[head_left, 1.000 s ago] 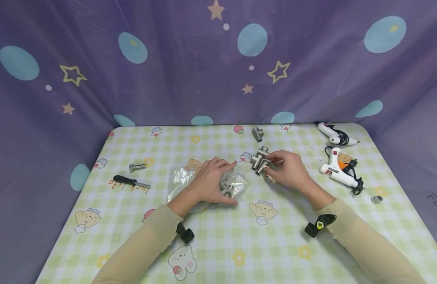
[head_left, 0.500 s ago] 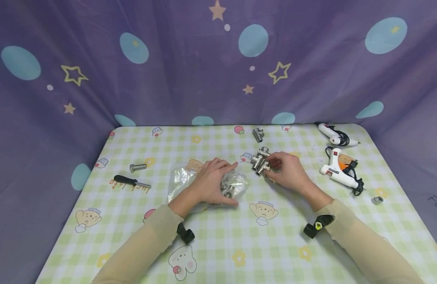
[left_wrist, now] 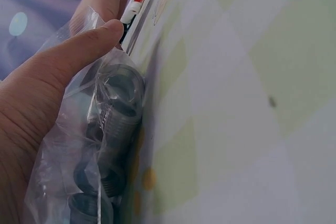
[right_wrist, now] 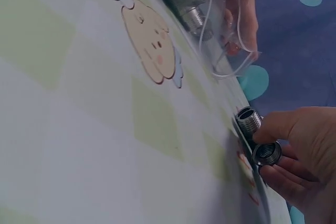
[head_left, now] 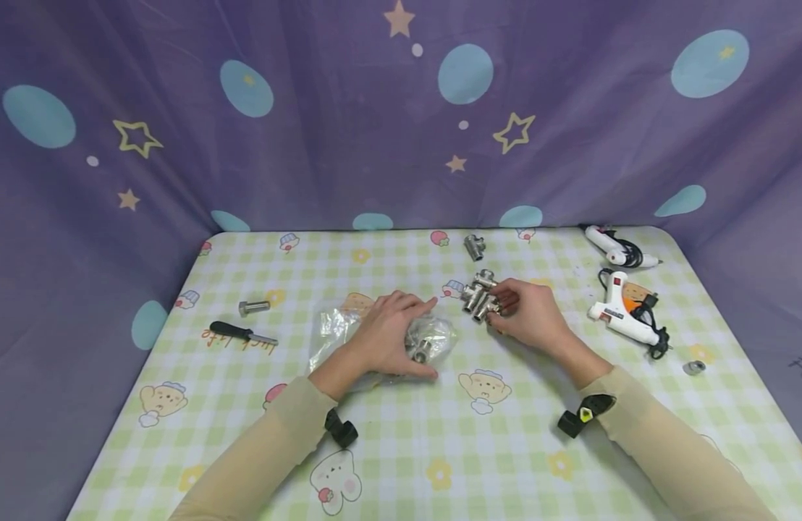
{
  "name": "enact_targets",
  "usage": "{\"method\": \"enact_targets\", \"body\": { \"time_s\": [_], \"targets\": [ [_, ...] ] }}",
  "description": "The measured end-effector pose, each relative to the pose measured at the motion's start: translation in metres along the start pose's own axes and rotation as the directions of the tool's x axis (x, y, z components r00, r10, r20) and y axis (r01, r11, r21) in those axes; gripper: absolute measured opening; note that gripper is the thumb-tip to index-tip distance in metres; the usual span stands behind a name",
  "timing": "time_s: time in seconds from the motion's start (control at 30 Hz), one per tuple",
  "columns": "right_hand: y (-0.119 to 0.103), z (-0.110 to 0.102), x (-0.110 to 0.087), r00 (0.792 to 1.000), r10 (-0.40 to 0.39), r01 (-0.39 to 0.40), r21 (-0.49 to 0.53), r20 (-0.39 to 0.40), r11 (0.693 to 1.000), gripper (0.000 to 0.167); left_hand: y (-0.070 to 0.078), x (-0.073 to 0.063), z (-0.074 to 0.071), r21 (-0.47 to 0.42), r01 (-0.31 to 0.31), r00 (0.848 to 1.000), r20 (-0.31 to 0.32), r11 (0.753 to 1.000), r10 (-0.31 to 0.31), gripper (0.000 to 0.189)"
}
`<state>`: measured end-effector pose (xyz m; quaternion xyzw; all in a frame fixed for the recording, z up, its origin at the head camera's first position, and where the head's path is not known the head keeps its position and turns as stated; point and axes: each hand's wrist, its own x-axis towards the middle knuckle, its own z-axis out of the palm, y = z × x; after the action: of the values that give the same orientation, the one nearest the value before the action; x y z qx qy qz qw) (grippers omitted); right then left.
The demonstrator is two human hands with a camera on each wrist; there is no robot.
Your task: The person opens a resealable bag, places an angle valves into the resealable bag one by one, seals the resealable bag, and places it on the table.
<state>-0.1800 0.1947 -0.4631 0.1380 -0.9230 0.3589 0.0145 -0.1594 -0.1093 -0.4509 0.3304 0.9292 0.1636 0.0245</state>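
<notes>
My left hand [head_left: 389,334] arches over a clear plastic bag [head_left: 332,325], thumb on the near side and fingers on the far side, holding it on the table. Threaded metal pipe fittings [left_wrist: 118,129] show through the plastic in the left wrist view. To the right, my right hand [head_left: 533,312] pinches a metal tee fitting [head_left: 484,307] between thumb and fingers, at the edge of a small cluster of tee fittings [head_left: 471,294]. In the right wrist view the held fitting's round threaded end [right_wrist: 266,153] faces the camera, and the bag's mouth [right_wrist: 231,74] gapes.
Another tee fitting [head_left: 475,247] lies behind the cluster. Two white glue guns [head_left: 625,322] with black cords lie at the right, near a small metal fitting [head_left: 694,367]. At the left are a bolt [head_left: 254,307] and a black-handled screwdriver [head_left: 230,330]. A checked cloth [head_left: 401,449] covers the table.
The right hand's held tee fitting shifts slightly against the cluster, and its fingers adjust a little. The left hand and the bag stay in place.
</notes>
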Motion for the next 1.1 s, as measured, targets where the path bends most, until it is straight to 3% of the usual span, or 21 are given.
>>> {"method": "enact_targets", "body": {
  "time_s": [0.23, 0.5, 1.1],
  "targets": [
    [-0.006, -0.009, -0.002, 1.0, -0.008, 0.008, 0.014, -0.018, 1.0, 0.037, -0.001, 0.001, 0.0, 0.006, -0.006, 1.0, -0.009, 1.0, 0.006, 0.129],
    [-0.024, -0.011, -0.006, 0.999, -0.039, 0.039, 0.102, -0.009, 0.994, 0.037, 0.0, 0.001, 0.0, 0.01, -0.012, 1.0, -0.014, 1.0, 0.012, 0.129],
    [-0.057, 0.017, -0.013, 0.983, -0.161, 0.146, 0.161, 0.086, 0.976, 0.035, 0.001, 0.001, -0.001, 0.013, -0.004, 1.0, -0.004, 1.0, 0.004, 0.129]
  ]
}}
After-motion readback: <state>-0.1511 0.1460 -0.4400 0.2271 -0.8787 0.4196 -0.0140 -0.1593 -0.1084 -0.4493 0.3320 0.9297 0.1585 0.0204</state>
